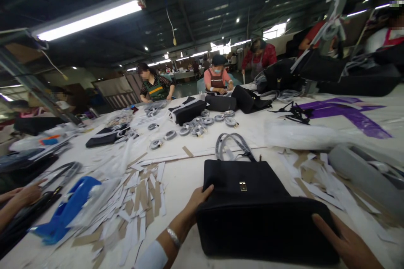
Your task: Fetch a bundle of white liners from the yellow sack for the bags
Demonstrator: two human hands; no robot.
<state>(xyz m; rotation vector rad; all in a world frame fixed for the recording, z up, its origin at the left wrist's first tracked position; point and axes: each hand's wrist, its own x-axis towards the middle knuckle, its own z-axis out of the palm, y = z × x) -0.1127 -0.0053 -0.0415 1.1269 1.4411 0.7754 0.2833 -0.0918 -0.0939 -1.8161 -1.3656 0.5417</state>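
Observation:
A black handbag [252,227] with a small gold clasp lies tipped on the white table in front of me, its wide base turned my way. Its handles [235,143], wrapped in clear film, stick up at the far side. My left hand [197,206] grips the bag's left side, thumb on the front panel; a silver bracelet and a pale cuff show on that arm. On the right, my right hand [342,235] holds the base's right end with the thumb on top. The fingers of both hands are partly hidden behind the bag.
Paper and cardboard strips [142,201] litter the table left of the bag. A blue tape dispenser [67,210] stands beyond them, near a co-worker's hand [28,193]. Wrapped coiled straps [195,126] and other black bags [189,109] lie farther back. Purple film [347,111] is at right.

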